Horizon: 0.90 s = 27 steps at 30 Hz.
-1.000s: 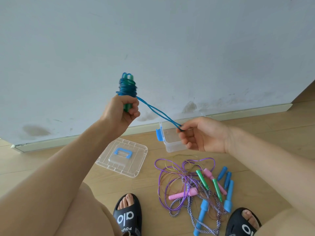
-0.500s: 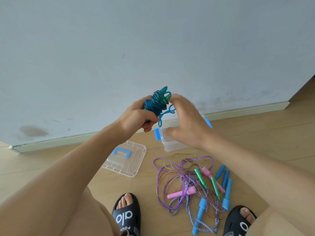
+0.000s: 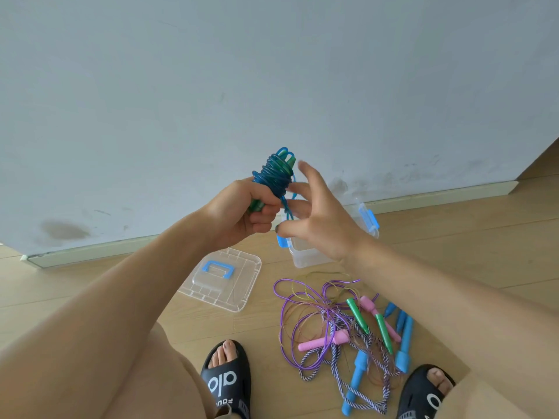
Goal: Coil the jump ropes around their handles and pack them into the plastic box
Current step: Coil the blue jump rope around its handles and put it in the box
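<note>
My left hand [image 3: 242, 211] grips the green handles of a blue jump rope [image 3: 273, 175], which is coiled tightly around them and held upright in front of the wall. My right hand [image 3: 317, 219] is beside the coil with fingers spread; a short loose loop of the blue rope hangs between its thumb and fingers. Behind that hand, the clear plastic box [image 3: 305, 255] with blue latches stands on the floor, partly hidden. A tangle of other jump ropes [image 3: 341, 325], purple, braided and thin gold, with pink, green and blue handles, lies on the floor.
The clear box lid [image 3: 242, 285] with its blue handle lies flat on the wood floor, left of the box. A grey wall with a skirting board [image 3: 423, 195] rises just behind. My two feet in black slides [image 3: 228, 385] are at the bottom.
The stretched length of blue rope has been wound onto the handles. My right hand came in from the right to the coil and now spreads its fingers around the last short loop.
</note>
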Motion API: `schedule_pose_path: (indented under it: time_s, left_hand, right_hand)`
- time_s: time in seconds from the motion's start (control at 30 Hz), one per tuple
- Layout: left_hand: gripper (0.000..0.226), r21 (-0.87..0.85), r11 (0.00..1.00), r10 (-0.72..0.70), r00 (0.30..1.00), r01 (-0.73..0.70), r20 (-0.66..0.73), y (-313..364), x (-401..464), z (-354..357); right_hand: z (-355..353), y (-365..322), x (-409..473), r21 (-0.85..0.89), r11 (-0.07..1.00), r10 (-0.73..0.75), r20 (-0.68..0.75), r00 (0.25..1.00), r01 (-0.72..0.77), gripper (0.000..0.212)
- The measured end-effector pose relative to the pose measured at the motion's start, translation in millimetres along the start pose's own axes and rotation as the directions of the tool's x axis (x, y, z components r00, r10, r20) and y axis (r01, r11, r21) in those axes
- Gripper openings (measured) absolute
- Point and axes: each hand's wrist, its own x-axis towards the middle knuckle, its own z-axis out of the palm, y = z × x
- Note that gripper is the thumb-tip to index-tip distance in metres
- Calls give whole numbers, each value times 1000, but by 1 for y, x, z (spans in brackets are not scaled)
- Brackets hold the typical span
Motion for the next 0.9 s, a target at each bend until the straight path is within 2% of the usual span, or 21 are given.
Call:
schedule_pose_path:
  time_s: [0.03, 0.1, 0.2, 0.23, 0.37, 0.53, 0.67, 0.77, 0.83, 0.9]
  left_hand:
    - [20, 0, 1000, -3, 1000, 3, 19, -1, 0, 0]
    - [23, 29, 1000, -1, 1000, 1, 14, -2, 0, 1]
    - [25, 6, 999, 36, 995, -35, -90, -1, 2, -3]
    - [25, -11, 999, 47, 990, -49, -135, 0, 2, -7]
    - [23, 16, 1000, 27, 970, -24, -240, -1, 3, -18]
    - [22, -80, 997, -17, 956, -6, -294, -1, 6, -29]
    - [19, -99, 995, -40, 943, 7, -332, -3, 10, -33]
    - [19, 36, 999, -11, 925, 26, -380, -8, 13, -35]
    - [21, 175, 984, 26, 922, 46, -385, -13, 16, -35]
    - [15, 373, 924, 72, 924, 79, -375, -17, 19, -31]
  right_hand:
    - [0, 2, 2, -7, 999, 35, 7, 999, -35, 100]
    - [-1, 8, 3, -166, 985, 46, 16, 999, -42, 84]
    - [-5, 16, 0, -377, 926, -7, 30, 1000, 18, 27]
    - [-6, 16, 0, -400, 916, -27, 25, 999, 35, 18]
    - [-13, 12, 0, -455, 890, -13, 21, 1000, 21, 40]
    - [-25, 17, -7, -562, 825, 152, 116, 982, -61, 44]
    - [-30, 16, -6, -665, 747, 84, 108, 991, 9, 44]
    - [-32, 16, -7, -748, 662, 31, 96, 995, 51, 48]
    - [-30, 13, -12, -769, 628, -66, 105, 992, 123, 50]
    - [-25, 7, -16, -806, 546, -200, 138, 970, 228, 51]
